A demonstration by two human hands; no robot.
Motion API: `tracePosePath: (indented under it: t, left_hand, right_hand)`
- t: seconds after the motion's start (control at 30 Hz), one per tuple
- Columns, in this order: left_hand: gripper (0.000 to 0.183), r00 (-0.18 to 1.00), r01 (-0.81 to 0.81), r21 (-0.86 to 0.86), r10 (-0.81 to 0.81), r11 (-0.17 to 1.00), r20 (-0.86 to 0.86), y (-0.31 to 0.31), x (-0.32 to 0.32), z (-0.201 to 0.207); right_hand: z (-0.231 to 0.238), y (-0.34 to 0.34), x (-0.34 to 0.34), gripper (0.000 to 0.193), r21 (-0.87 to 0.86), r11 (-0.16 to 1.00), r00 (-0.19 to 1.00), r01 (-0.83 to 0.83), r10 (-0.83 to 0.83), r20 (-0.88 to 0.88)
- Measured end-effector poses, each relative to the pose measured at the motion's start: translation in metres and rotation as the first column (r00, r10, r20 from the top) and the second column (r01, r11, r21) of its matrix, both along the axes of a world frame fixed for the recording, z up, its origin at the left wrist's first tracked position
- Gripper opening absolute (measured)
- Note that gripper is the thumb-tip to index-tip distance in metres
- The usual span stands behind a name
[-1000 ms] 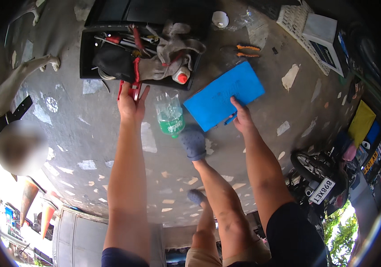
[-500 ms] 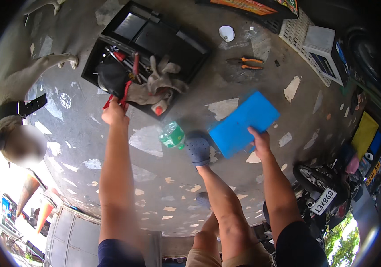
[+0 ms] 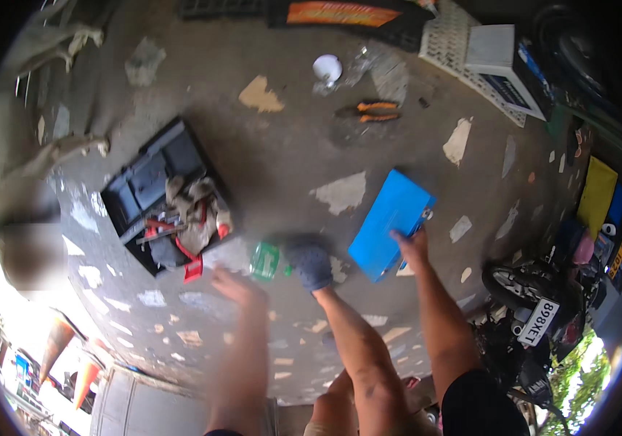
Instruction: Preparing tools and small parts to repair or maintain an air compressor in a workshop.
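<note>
My right hand grips a flat blue case by its near right edge, thumb on top. Small shiny metal bits show along that edge. My left hand is blurred by motion, its fingers partly stretched out with nothing seen in them. It is apart from the black toolbox, which lies open on the floor to its upper left. Inside the toolbox are grey work gloves, red-handled tools and a dark pouch-like item. A red strap-like piece hangs over its near edge.
A green-tinted plastic bottle lies beside my clog-shod foot. Orange-handled pliers and a white round object lie farther off. A box and motorcycle are at right, a dog at left.
My left hand has let go of the red piece at the toolbox and moved down and right. The toolbox now sits lower and looks smaller. The blue case has tilted and the view has shifted.
</note>
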State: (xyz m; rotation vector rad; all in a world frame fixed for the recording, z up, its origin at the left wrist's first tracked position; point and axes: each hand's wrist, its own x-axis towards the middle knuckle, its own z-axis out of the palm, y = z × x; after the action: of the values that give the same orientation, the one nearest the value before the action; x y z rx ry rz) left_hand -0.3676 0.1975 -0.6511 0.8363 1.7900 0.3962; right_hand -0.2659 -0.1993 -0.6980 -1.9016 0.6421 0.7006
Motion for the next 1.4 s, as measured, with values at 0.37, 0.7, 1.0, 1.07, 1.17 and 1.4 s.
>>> tracePosePath:
  t: [0.37, 0.7, 1.0, 1.07, 1.17, 1.4]
  left_hand:
    - [0.055, -0.592, 0.629, 0.048, -0.518, -0.776, -0.618, -0.128, 0.330, -0.101]
    - [0.069, -0.583, 0.711, 0.030, -0.614, -0.702, -0.532, -0.078, 0.175, -0.061]
    - [0.034, -0.587, 0.765, -0.037, -0.672, -0.643, -0.452, -0.093, 0.142, -0.079]
    - [0.034, -0.472, 0.789, 0.179, -0.766, -0.588, -0.436, -0.091, 0.142, -0.047]
    - [0.042, -0.309, 0.770, 0.281, -0.719, -0.574, -0.622, 0.006, 0.108, 0.026]
    - [0.080, -0.780, 0.602, -0.479, -0.341, -0.639, -0.525, 0.164, 0.056, 0.038]
  right_hand:
    - [-0.012, 0.068, -0.005, 0.071, -0.564, 0.815, 0.991, -0.129, 0.124, -0.048]
    - [-0.004, 0.035, 0.008, 0.071, -0.552, 0.814, 0.979, -0.181, 0.203, -0.023]
    - [-0.031, 0.044, -0.009, 0.065, -0.529, 0.828, 0.978, -0.184, 0.206, -0.017]
    - [-0.026, 0.016, 0.008, 0.060, -0.421, 0.898, 0.990, -0.129, 0.138, -0.009]
    - [-0.003, 0.037, 0.014, 0.058, -0.504, 0.851, 0.989, -0.146, 0.144, -0.042]
    - [-0.023, 0.033, -0.002, 0.058, -0.395, 0.918, 0.983, -0.044, 0.109, 0.146]
